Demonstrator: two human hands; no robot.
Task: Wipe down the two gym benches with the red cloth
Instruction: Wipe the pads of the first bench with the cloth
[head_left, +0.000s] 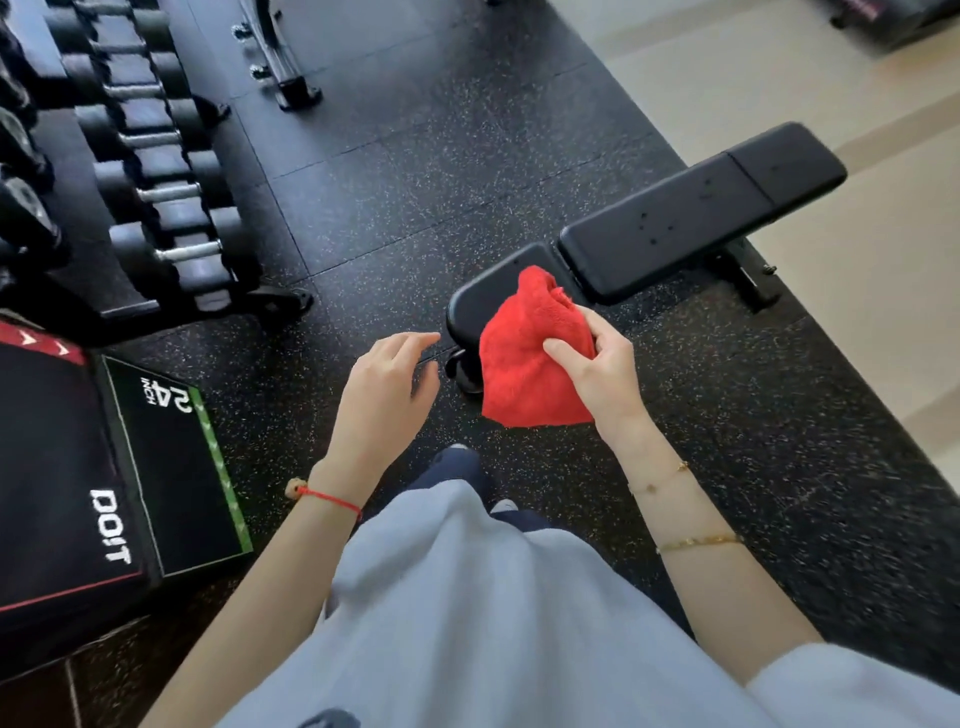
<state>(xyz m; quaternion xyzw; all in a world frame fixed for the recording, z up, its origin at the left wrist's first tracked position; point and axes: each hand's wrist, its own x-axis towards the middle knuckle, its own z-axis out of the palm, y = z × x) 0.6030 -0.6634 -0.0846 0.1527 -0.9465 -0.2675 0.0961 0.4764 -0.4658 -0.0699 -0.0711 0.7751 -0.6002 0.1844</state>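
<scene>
Right hand (602, 364) pinches the cloth (524, 364), soft, limp, probably light; left hand (387, 384) hangs open, empty, near the bench (675, 223).

Floor (467, 156): black speckled rubber tiles
On floor: 1 bench (675, 223); dumbbell rack (156, 171); plyo box (156, 467) marked "24 INCH"

- Bright, even daylight fills the scene; the pale floor (831, 88) at upper right is nearly washed out.
- Soft sheen lies on the black bench (691, 218) pads.
- Shadows are faint and diffuse.
- Wide-angle distortion bends the dumbbell rack (150, 171) at left.
- Motion blur smears the speckled rubber floor (857, 493) at right; the centre is fairly sharp.
</scene>
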